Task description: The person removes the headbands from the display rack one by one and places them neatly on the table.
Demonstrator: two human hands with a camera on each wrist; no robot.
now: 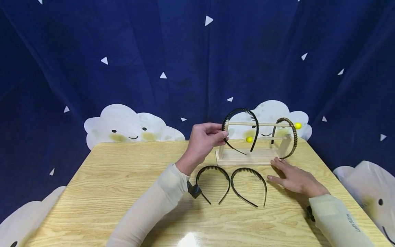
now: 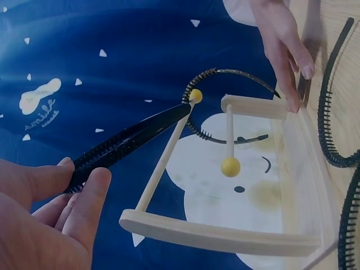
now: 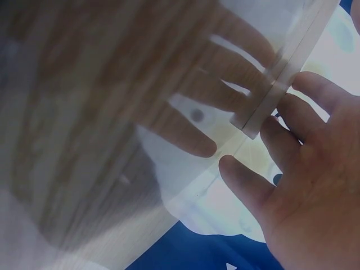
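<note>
My left hand pinches a black toothed headband by its left side, between thumb and fingers. It is held up at the left end of a wooden rack with two rods, each ending in a yellow ball. In the left wrist view, the band appears edge-on, its far end overlapping the upper rod's ball. A brown braided-looking headband hangs on that rod near its right end. My right hand, fingers extended, has its fingertips at the rack base's front right edge, as the right wrist view also shows.
Two more black toothed headbands, a left one and a right one, lie side by side on the wooden table before the rack. Behind the table hangs a dark blue curtain with white clouds and triangles.
</note>
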